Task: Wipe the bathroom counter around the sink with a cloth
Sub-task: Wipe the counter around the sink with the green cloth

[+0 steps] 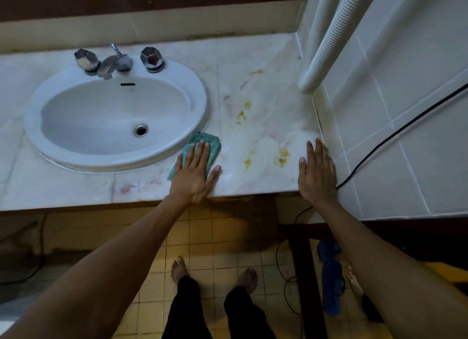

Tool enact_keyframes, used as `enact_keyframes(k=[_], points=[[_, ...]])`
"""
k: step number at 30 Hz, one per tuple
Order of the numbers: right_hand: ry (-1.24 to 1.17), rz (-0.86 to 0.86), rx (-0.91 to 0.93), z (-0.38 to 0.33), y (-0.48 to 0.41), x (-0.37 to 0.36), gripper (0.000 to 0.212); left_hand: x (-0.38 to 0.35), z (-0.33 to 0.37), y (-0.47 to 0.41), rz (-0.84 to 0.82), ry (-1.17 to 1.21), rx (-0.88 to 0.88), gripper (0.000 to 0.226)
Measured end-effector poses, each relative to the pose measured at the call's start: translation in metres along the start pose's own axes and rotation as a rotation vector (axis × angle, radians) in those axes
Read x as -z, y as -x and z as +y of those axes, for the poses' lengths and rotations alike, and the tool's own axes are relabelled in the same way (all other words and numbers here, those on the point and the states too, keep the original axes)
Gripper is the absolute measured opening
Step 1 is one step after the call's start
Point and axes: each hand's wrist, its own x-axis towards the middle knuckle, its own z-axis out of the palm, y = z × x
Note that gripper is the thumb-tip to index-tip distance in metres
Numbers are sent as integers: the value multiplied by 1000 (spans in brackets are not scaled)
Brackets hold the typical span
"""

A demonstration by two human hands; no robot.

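Left hand (pixel 193 172) flat on green cloth (pixel 214 143) beside sink (pixel 50 146).

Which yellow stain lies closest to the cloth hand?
The small yellow stain near the front edge, just right of the left hand pressing the green cloth; the others lie farther right or back.

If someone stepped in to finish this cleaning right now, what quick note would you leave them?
Left hand: flat, fingers spread, pressing the green cloth on the counter beside the sink rim at its front right.
Right hand: empty, palm flat on the counter's right end by the tiled wall.
Done: cannot tell for sure; the patch by the cloth looks wet.
Left: yellow stains between the two hands and further back, and reddish marks at the front edge.
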Motion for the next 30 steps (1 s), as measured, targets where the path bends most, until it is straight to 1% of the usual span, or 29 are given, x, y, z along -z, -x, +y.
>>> enact_keyframes(k=[2,5,7,8,10,13,15,17,18,20,22,24,26,28,30], points=[[-5,0,7,1,-1,0,54,-5,11,-6,35,42,71,71],[5,-12,10,3,-2,-1,54,-13,46,-27,81,118,189,67],[10,-24,21,5,-3,-2,55,-18,68,-37,82,141,190,61],[10,-33,31,7,-4,-2,55,-18,75,-39,79,147,157,59],[7,-54,47,8,-4,0,55,-18,77,-33,37,147,29,58],[-6,-69,58,8,-3,2,56,-15,51,-7,-14,140,-184,59],[-18,-72,55,7,-1,4,56,-9,31,8,-12,176,-228,58],[-32,-94,69,10,1,5,57,-3,21,4,12,203,-185,60],[-42,-109,78,13,2,6,57,-1,23,-5,22,211,-128,61],[-58,-144,103,19,4,7,58,2,41,-32,42,222,13,59],[-78,-150,113,21,6,8,58,-1,75,-54,46,211,84,55],[-113,-143,93,21,7,9,55,-12,118,-59,16,193,20,56],[-128,-128,89,21,11,10,53,-25,148,-42,-40,148,-129,58],[-130,-110,111,23,13,10,53,-32,146,-18,-86,62,-311,55],[-150,-99,114,24,15,12,52,-28,117,-3,-103,26,-465,53]])
